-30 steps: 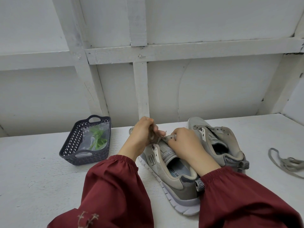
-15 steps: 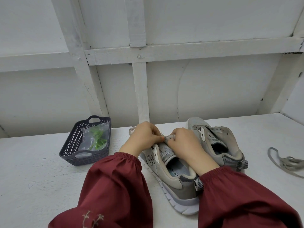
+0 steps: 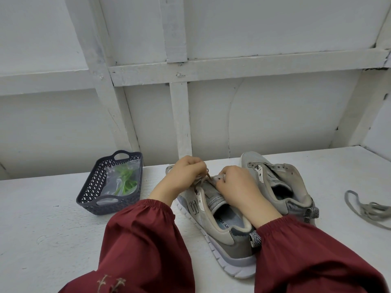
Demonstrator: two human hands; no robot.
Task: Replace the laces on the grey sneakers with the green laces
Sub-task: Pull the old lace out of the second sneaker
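Observation:
Two grey sneakers stand on the white table. The near sneaker [image 3: 222,235] points away from me, and both hands work over its eyelets. My left hand [image 3: 182,176] pinches the old grey lace [image 3: 202,179] where it comes out of the shoe. My right hand [image 3: 237,187] grips the upper's edge by the eyelets. The far sneaker [image 3: 279,182] has bare eyelets. The green laces [image 3: 124,180] lie in a clear bag inside a dark basket [image 3: 93,187] at the left.
A removed grey lace [image 3: 368,208] lies loose on the table at the right. White wooden wall framing [image 3: 179,115] rises just behind the table. My dark red sleeves [image 3: 143,246] cover the near part of the table.
My left hand dropped from a raised pull down to the eyelets, then lifted slightly again with the grey lace pinched. My right hand stayed on the shoe's upper.

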